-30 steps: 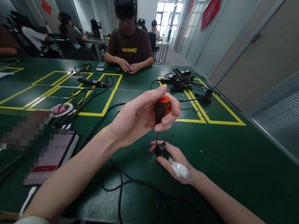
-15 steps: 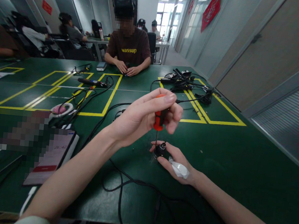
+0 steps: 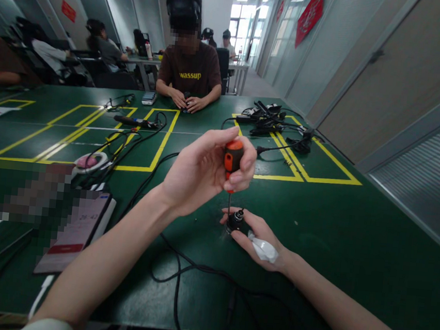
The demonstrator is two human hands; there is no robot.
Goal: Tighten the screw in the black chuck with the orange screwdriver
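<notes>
My left hand [image 3: 208, 166] is closed around the orange and black handle of a screwdriver [image 3: 234, 156], its thumb over the top. The metal shaft points straight down, and its tip meets the left edge of a small round black part [image 3: 236, 219] with a silver threaded stem. From the right, my right hand [image 3: 258, 233] grips that part between thumb and fingers, low at the table. White tape or film covers the back of this hand near the wrist. The screw head under the tip is too small to make out.
Black cables [image 3: 210, 270] loop across the green table [image 3: 353, 240] before me. A phone [image 3: 77, 229] and a white tape roll [image 3: 91, 162] lie left. A heap of black cables and adapters [image 3: 265, 118] sits at the back right. Opposite, a person [image 3: 190, 69] handles a small dark object.
My left fingers have wrapped further round the screwdriver handle, and the thumb has shifted left, exposing its top. The screwdriver remains upright. My right hand and the black part have stayed put.
</notes>
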